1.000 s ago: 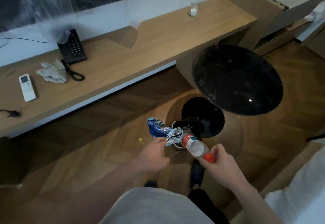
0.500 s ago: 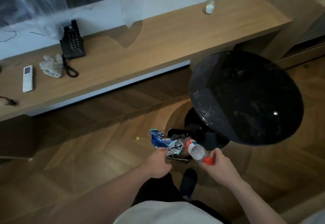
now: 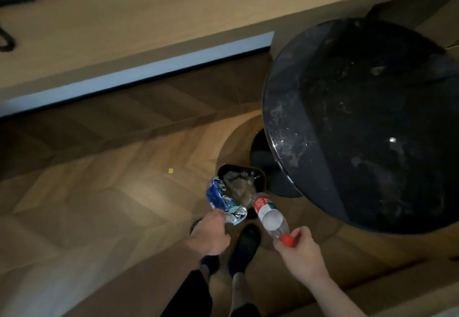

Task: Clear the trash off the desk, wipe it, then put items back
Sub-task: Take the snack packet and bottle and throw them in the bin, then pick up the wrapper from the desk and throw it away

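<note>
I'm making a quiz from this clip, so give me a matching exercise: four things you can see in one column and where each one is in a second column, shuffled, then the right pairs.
Things:
1. wrapper
2. bottle
3. bin
4. yellow scrap

Places:
A. on the floor beside the round table's base
B. held at its red cap by the right hand
C. alone on the floor, left of the bin
D. pinched in the left hand

Pairs: 1-D, 2-B, 3-A, 4-C
</note>
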